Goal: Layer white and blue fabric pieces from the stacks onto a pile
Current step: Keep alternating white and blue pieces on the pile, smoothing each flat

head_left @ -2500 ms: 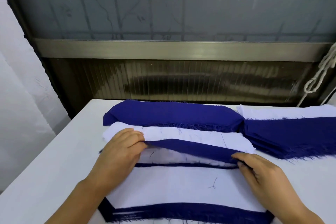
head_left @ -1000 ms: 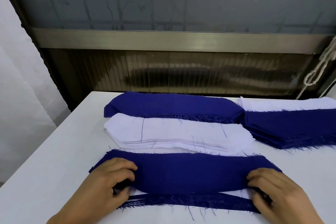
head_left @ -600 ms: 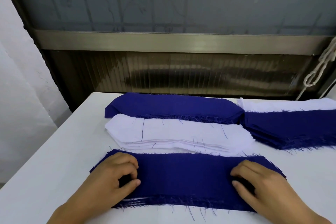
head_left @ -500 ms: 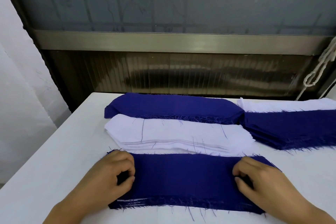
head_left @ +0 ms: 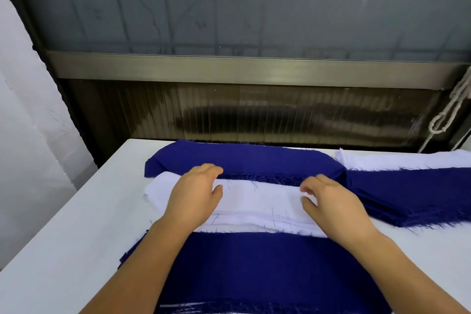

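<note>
Over at the table's (head_left: 63,237) left edge, only bare white surface. Just inboard, left hand (head_left: 195,192) reached out over the left end of the white stack (head_left: 257,201), fingers relaxed and spread, gripping nothing; fingertips near the stack's far edge, contact not certain. Behind it, toward the far edge, blue stack (head_left: 244,158) sat thick with pieces, frayed threads along its near side. Nearest the front edge, the pile (head_left: 267,267) lay topped with a blue piece, slivers of white peeking out at its near hem, so layers already down under there. Blue on top, by the look of it a white one next up, and not lifted yet. Plenty left to go, judging by the depth of both stacks. Right hand (head_left: 328,201) hovered over the right end of the same white stack, fingers loosely bent, holding nothing, thumb close to the cloth. Farther right, toward the right edge, a second heap of blue pieces (head_left: 407,196) with more white fabric (head_left: 407,160) behind it, both running out of view. Up past the far-right corner, a knotted rope (head_left: 448,112) hung against the window frame. No brand, label or legible writing spotted anywhere.
</note>
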{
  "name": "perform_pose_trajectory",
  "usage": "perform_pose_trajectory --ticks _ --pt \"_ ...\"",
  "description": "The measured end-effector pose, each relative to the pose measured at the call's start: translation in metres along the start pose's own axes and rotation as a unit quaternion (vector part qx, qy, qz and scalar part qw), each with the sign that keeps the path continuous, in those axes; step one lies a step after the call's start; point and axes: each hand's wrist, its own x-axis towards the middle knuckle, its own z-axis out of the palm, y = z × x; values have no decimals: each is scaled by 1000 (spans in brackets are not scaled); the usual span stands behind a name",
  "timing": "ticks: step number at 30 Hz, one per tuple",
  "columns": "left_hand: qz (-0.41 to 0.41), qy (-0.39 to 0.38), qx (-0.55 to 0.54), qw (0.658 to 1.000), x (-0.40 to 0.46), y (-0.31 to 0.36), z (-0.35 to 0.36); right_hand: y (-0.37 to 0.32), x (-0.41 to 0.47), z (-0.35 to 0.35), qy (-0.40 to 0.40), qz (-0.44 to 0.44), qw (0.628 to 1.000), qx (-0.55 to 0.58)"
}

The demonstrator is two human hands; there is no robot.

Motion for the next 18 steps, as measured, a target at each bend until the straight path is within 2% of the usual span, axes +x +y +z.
perform_pose_trajectory --ticks 3,7,11,18 --pt "-37 -14 1 999 18 -1 16 1 28 8 24 12 999 41" --pt "-93 -13 29 995 30 -9 28 9 50 20 14 46 995 83" --pt "-91 -17 44 995 29 -20 38 17 49 37 24 57 996 58" --pt "-76 57 57 994 29 -24 38 18 47 45 58 58 997 9"
